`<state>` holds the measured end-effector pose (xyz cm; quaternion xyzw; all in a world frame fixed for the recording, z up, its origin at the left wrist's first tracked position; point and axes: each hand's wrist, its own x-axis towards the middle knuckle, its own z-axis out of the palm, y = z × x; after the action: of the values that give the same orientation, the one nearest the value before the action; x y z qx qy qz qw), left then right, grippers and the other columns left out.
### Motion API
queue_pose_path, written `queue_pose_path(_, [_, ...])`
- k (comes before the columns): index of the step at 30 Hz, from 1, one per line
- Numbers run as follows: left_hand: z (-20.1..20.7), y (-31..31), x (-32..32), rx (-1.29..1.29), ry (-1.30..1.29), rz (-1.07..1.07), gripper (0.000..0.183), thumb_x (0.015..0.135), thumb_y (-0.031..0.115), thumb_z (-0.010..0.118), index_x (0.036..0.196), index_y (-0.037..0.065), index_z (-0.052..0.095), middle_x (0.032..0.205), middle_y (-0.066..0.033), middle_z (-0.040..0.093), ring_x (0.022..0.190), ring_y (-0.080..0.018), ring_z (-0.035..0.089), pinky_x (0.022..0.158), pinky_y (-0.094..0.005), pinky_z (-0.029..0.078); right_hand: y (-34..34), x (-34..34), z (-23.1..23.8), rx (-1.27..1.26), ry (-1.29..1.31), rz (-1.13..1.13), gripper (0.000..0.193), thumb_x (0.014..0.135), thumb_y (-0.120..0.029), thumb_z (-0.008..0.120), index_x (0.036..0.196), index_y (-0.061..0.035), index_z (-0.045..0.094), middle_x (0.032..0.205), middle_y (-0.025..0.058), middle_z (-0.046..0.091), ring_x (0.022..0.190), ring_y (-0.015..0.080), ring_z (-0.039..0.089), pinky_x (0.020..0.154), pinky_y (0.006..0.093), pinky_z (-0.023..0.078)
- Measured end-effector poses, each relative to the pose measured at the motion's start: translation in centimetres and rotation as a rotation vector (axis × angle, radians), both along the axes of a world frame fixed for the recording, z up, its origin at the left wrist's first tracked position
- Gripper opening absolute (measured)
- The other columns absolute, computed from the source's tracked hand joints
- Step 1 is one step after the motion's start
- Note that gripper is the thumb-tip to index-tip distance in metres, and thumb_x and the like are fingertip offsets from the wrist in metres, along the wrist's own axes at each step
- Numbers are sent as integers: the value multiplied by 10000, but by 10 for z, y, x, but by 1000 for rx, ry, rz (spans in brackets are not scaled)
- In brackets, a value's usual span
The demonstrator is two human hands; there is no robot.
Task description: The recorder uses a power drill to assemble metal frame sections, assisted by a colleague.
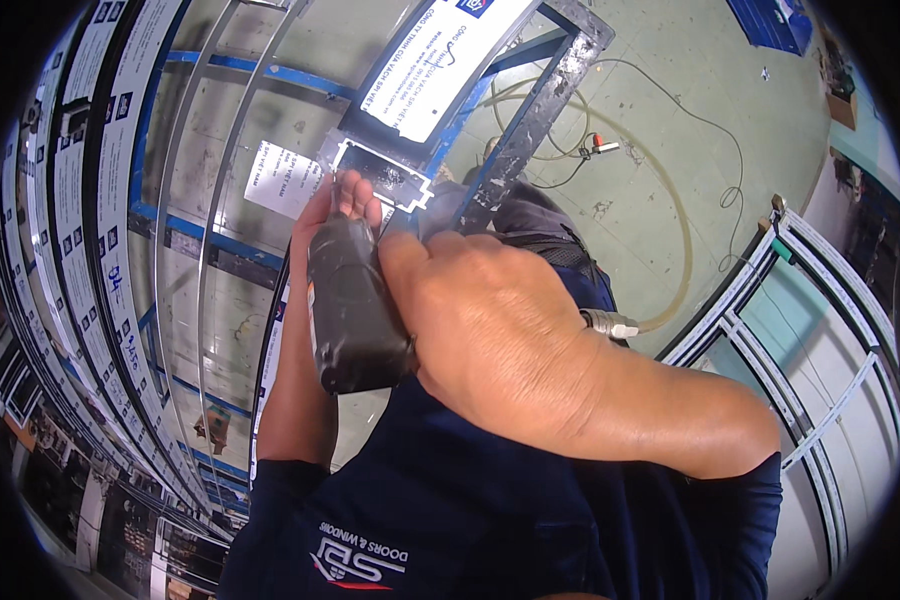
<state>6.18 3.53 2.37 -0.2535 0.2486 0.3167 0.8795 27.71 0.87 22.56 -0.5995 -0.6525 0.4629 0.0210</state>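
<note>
My right hand (500, 310) is wrapped round the grip of a black pistol-shaped air tool (355, 310). A metal hose fitting (610, 324) sticks out below that hand. The tool's nose points away from me, toward the open cut end of a metal frame profile (382, 178) with a stepped white edge and dark hollow inside. Beside the nose, my left hand (352, 196) has its fingers curled together; the tool body covers part of it, and what it holds is hidden. Whether the tool's tip touches the profile I cannot tell.
A blue steel rack (245, 262) carries long film-covered profiles (120, 200) on my left. The profile with a white label (440, 65) lies across a worn metal stand (530, 125). A clear air hose (685, 240) loops over the floor. White frames (770, 350) lean at right.
</note>
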Motion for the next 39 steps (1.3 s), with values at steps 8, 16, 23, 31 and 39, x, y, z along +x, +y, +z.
queue_pose_path(8, [-4,-8,-1,24,51,36,333,1123,251,509,1202,-22,682,1186,-170,761,1133,-303,742,994,-462,626,0,5,-7,-181,142,-98,428,736,-17,755,1102,38,540,894,245,666,850,427,701,804,483,583])
queue_pose_path(16, [-8,-9,-5,43,188,17,282,1100,245,583,1167,-9,685,1126,-130,777,1067,-263,761,966,-445,635,-3,-3,-6,35,-22,26,407,711,21,721,1078,49,545,895,242,670,877,433,693,819,481,581])
queue_pose_path(23, [15,-1,5,-105,260,19,298,1103,266,588,1104,-7,708,1060,-123,781,1052,-258,764,950,-448,642,4,9,-11,-111,154,-76,269,799,-28,657,1047,27,571,881,209,676,878,370,715,794,440,586])
queue_pose_path(31, [16,-3,6,-34,349,14,315,1117,254,556,1101,-24,704,1044,-136,780,1057,-269,763,961,-435,648,8,2,-8,9,38,-15,274,772,-27,682,1012,26,561,848,224,670,798,406,704,758,462,586])
queue_pose_path(39, [10,-4,0,-14,305,-6,325,1126,269,532,1082,-6,699,1067,-132,780,1029,-268,775,965,-443,655,17,1,-3,-54,29,48,246,796,-47,660,1014,27,574,852,214,681,790,375,715,747,439,593])
